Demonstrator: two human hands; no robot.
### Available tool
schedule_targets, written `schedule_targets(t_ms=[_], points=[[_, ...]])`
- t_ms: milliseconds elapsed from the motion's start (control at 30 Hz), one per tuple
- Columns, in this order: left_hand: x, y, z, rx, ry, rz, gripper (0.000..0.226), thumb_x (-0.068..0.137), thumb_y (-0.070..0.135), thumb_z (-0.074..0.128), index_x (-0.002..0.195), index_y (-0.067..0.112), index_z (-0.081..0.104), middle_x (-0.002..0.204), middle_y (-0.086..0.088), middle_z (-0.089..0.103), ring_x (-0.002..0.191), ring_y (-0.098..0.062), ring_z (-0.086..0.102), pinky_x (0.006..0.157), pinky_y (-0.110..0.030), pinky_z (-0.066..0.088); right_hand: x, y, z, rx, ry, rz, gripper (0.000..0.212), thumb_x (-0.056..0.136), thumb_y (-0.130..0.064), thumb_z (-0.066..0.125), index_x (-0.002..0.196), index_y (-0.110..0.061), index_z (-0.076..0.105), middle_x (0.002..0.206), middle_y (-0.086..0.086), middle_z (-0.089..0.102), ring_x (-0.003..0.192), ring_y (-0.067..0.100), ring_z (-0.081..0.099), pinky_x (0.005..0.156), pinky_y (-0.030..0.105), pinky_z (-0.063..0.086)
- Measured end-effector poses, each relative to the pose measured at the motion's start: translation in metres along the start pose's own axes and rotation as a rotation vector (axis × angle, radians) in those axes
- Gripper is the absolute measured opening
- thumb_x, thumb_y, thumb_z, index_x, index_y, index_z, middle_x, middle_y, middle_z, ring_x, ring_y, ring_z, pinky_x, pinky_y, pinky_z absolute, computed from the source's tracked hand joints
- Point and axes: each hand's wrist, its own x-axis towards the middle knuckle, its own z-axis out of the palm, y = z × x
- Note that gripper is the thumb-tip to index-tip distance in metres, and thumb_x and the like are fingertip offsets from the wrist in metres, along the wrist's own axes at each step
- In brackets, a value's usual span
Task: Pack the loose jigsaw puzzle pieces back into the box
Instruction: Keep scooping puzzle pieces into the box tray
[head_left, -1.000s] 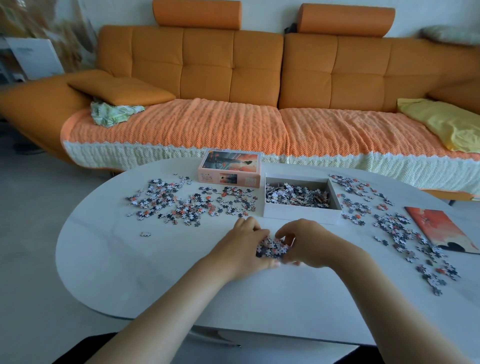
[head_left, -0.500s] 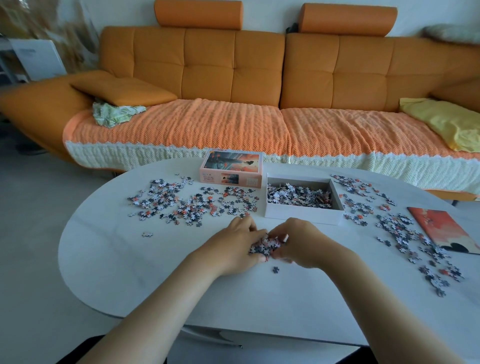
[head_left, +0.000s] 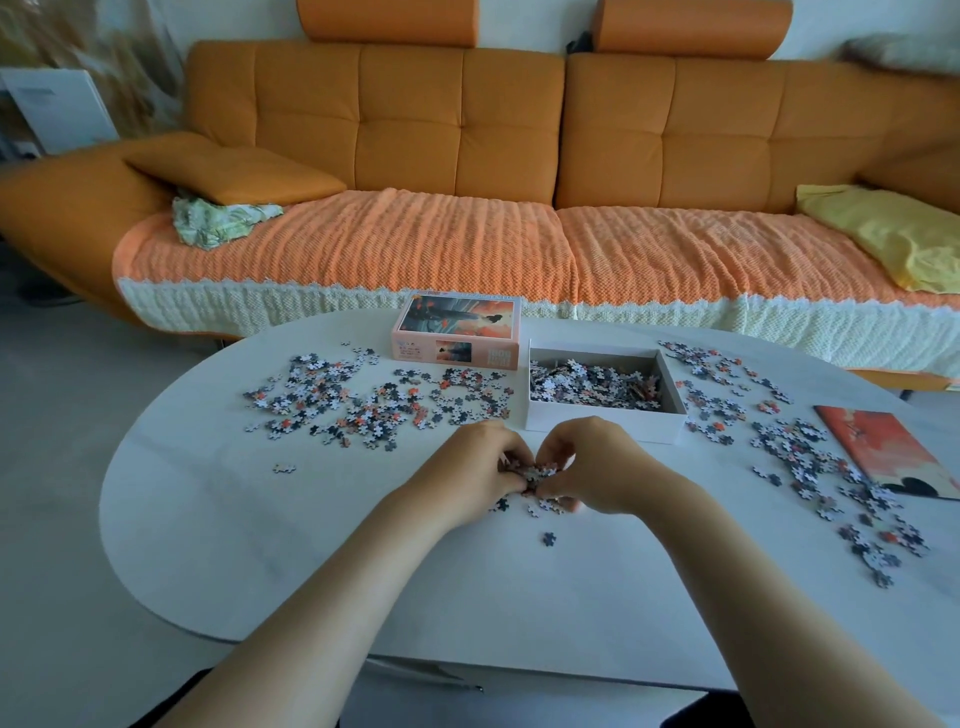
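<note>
STEP: small clump of puzzle pieces (head_left: 535, 475) pinched between left hand (head_left: 478, 465) and right hand (head_left: 597, 465), fingers curled shut, just before open box (head_left: 602, 423) | NEXT (judged): lift and release over box; strays (head_left: 548, 538) and both side scatters remain on surface (head_left: 260, 545) | HIDDEN: clump size masked by fingers.

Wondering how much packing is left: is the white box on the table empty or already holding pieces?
Partly filled. The open white box holds a layer of puzzle pieces, its inner walls still showing above them.
</note>
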Motion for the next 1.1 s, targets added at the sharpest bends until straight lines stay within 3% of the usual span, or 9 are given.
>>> schedule_targets(t_ms=[100, 300, 467, 633, 733, 867, 933, 1033, 1100], points=[[0.006, 0.004, -0.003, -0.117, 0.008, -0.05, 0.017, 0.081, 0.013, 0.075, 0.093, 0.023, 0.07, 0.089, 0.009, 0.065, 0.08, -0.008, 0.061, 0.068, -0.018, 0.046, 0.003, 0.003, -0.007, 0.046, 0.042, -0.02, 0.016, 0.074, -0.017, 0.08, 0.081, -0.022, 0.066, 0.079, -0.001, 0.072, 0.058, 0.008, 0.069, 0.047, 0.021, 0.046], [0.034, 0.021, -0.015, -0.214, 0.112, -0.037, 0.009, 0.082, 0.017, 0.076, 0.085, 0.024, 0.071, 0.073, 0.016, 0.062, 0.063, 0.006, 0.052, 0.054, -0.007, 0.034, 0.007, 0.006, -0.031, 0.168, 0.213, -0.092, 0.014, 0.075, -0.011, 0.08, 0.079, -0.019, 0.069, 0.075, -0.001, 0.071, 0.056, 0.012, 0.07, 0.059, 0.034, 0.056], [0.066, 0.032, -0.019, -0.251, 0.239, -0.009, 0.013, 0.084, 0.013, 0.072, 0.09, 0.025, 0.071, 0.08, 0.015, 0.063, 0.071, -0.001, 0.056, 0.059, -0.015, 0.04, 0.024, 0.012, -0.046, 0.276, 0.416, -0.115, 0.016, 0.077, -0.011, 0.079, 0.082, -0.019, 0.066, 0.07, -0.003, 0.068, 0.054, 0.016, 0.068, 0.048, 0.015, 0.046], [0.09, 0.034, -0.01, -0.199, 0.282, 0.022, 0.031, 0.089, 0.004, 0.06, 0.107, 0.025, 0.073, 0.101, 0.007, 0.072, 0.086, -0.012, 0.065, 0.073, -0.029, 0.054, 0.045, 0.023, -0.047, 0.256, 0.562, -0.123, 0.014, 0.082, -0.016, 0.075, 0.092, -0.025, 0.073, 0.078, -0.005, 0.07, 0.064, 0.012, 0.063, 0.06, 0.022, 0.047], [0.095, 0.028, -0.005, -0.154, 0.204, 0.013, 0.047, 0.093, -0.003, 0.047, 0.127, 0.026, 0.064, 0.124, 0.003, 0.066, 0.1, -0.016, 0.065, 0.083, -0.031, 0.055, 0.049, 0.032, -0.046, 0.136, 0.501, -0.096, 0.024, 0.094, -0.014, 0.06, 0.11, -0.026, 0.072, 0.083, 0.0, 0.072, 0.06, 0.015, 0.058, 0.048, 0.017, 0.04], [0.097, 0.019, -0.004, -0.133, 0.13, 0.019, 0.06, 0.093, -0.01, 0.041, 0.141, 0.025, 0.049, 0.138, -0.001, 0.057, 0.122, -0.015, 0.056, 0.097, -0.032, 0.049, 0.046, 0.035, -0.05, 0.005, 0.438, -0.116, 0.036, 0.1, -0.012, 0.046, 0.12, -0.034, 0.067, 0.084, 0.006, 0.073, 0.066, 0.026, 0.061, 0.051, 0.025, 0.041], [0.096, 0.017, -0.005, -0.138, 0.133, 0.038, 0.067, 0.089, -0.015, 0.038, 0.141, 0.026, 0.048, 0.14, 0.001, 0.055, 0.121, -0.014, 0.057, 0.098, -0.031, 0.049, 0.047, 0.035, -0.049, -0.009, 0.436, -0.11, 0.037, 0.1, -0.013, 0.044, 0.121, -0.034, 0.066, 0.09, 0.002, 0.073, 0.061, 0.016, 0.059, 0.048, 0.019, 0.039], [0.092, 0.018, -0.007, -0.2, 0.15, 0.055, 0.069, 0.09, -0.016, 0.037, 0.142, 0.028, 0.048, 0.136, 0.007, 0.057, 0.125, -0.002, 0.052, 0.086, -0.011, 0.043, 0.045, 0.033, -0.045, -0.048, 0.406, -0.104, 0.038, 0.1, -0.012, 0.041, 0.121, -0.029, 0.068, 0.092, -0.001, 0.07, 0.054, -0.001, 0.047, 0.046, 0.01, 0.03], [0.09, 0.019, -0.007, -0.232, 0.193, 0.056, 0.065, 0.092, -0.013, 0.037, 0.14, 0.03, 0.049, 0.134, 0.006, 0.058, 0.12, -0.003, 0.054, 0.088, -0.016, 0.043, 0.039, 0.03, -0.042, -0.076, 0.352, -0.155, 0.037, 0.098, -0.011, 0.042, 0.12, -0.026, 0.068, 0.097, 0.0, 0.072, 0.052, -0.004, 0.042, 0.047, 0.008, 0.032]])
